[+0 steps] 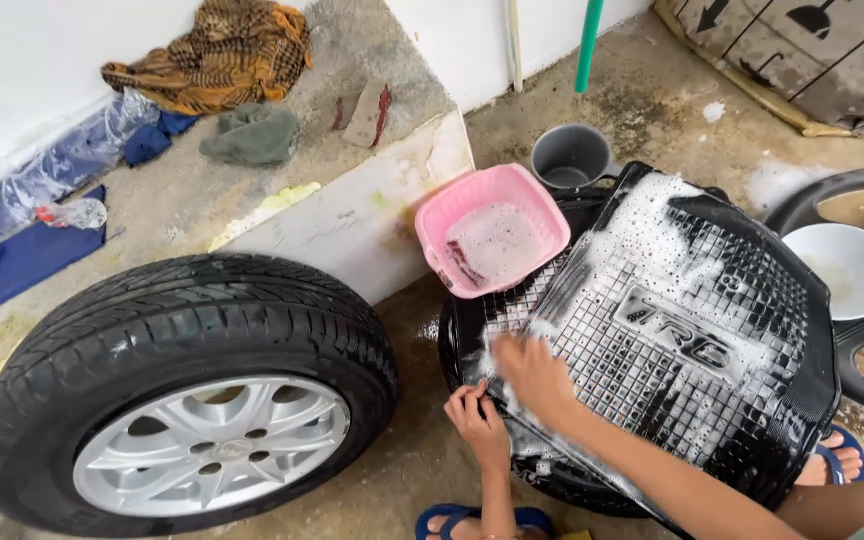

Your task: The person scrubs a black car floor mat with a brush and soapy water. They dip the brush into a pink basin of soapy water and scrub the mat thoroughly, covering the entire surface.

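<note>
- Wet, gritty concrete floor [422, 470] fills our view, with a white wall step running across the upper middle of the frame.
- We have the black rubber car mat with its square grid pattern [692, 340], covered in white suds, lying tilted across the centre right, its long axis running from upper middle down to lower right.
- Our right hand [534, 378] presses down on the mat's lower left part, fingers curled in foam; whether it clutches a sponge we cannot tell.
- Our left hand [479, 420] pinches the mat's near left edge, fingers closed on the rim, just beside the right hand.
- Both hands sit at the mat's lower left end, so most of the mat stretches away up and right.
- Touching the mat's upper left end: a pink square plastic basin of soapy water [492, 240]; a grey cup [570, 156] behind it.
- Lower left, a black tyre on a silver alloy wheel [187, 395] lies flat, apart from the hands.
</note>
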